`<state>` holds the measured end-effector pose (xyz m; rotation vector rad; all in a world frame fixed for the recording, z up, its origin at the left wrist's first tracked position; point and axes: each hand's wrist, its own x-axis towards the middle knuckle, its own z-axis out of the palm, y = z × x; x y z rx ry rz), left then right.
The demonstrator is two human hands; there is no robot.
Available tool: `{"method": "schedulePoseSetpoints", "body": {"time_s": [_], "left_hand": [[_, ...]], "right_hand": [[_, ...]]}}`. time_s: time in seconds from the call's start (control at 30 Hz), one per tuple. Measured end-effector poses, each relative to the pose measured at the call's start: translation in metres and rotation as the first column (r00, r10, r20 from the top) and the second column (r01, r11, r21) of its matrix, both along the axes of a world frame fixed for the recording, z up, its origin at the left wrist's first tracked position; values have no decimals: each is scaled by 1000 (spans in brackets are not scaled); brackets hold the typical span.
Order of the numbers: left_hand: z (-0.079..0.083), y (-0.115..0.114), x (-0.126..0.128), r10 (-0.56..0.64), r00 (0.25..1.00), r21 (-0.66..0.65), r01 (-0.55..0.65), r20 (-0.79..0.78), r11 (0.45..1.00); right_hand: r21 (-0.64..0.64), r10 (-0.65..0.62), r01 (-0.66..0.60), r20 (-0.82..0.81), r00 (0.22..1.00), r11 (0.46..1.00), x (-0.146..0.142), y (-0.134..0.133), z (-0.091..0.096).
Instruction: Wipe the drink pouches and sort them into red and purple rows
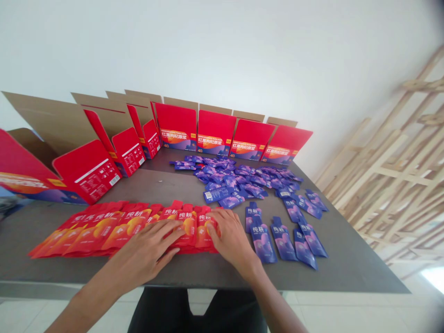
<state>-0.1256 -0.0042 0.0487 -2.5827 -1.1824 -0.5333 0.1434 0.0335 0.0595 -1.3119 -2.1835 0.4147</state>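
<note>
Red spouted pouches (132, 224) lie overlapping in a long row along the table's near edge. My left hand (156, 247) rests on the right part of this row, its fingers stretched out and a little apart over the pouches. At the row's right end my right hand (229, 233) is closed around the end red pouch (203, 233), with its thumb on the front and its fingers bent over the top. The far side of that pouch is hidden by the hand. Just right of it lie several purple pouches (263, 243), untouched.
A loose heap of purple pouches (239, 175) covers the table's middle and right. Open red cartons (176, 127) stand along the back, and more cartons (86, 171) line the left. The grey table (357, 263) ends at the right, near a wooden lattice (391, 175).
</note>
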Motion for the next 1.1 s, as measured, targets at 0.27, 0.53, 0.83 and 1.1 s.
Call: {"method": "schedulePoseSetpoints", "body": {"time_s": [0.27, 0.53, 0.83, 1.1], "left_hand": [[1, -1, 0, 1, 1000, 39, 0, -21, 999], [-2, -3, -1, 20, 999, -8, -20, 25, 1000], [-4, -12, 0, 5, 1000, 34, -5, 0, 999], [-1, -13, 4, -5, 1000, 66, 6, -25, 998]], "right_hand": [[-155, 249, -271, -148, 957, 950, -57, 86, 9], [-315, 301, -312, -85, 950, 897, -86, 113, -2], [-299, 319, -325, -73, 945, 897, -83, 100, 3], [-290, 325, -357, -153, 933, 888, -79, 95, -6]]}}
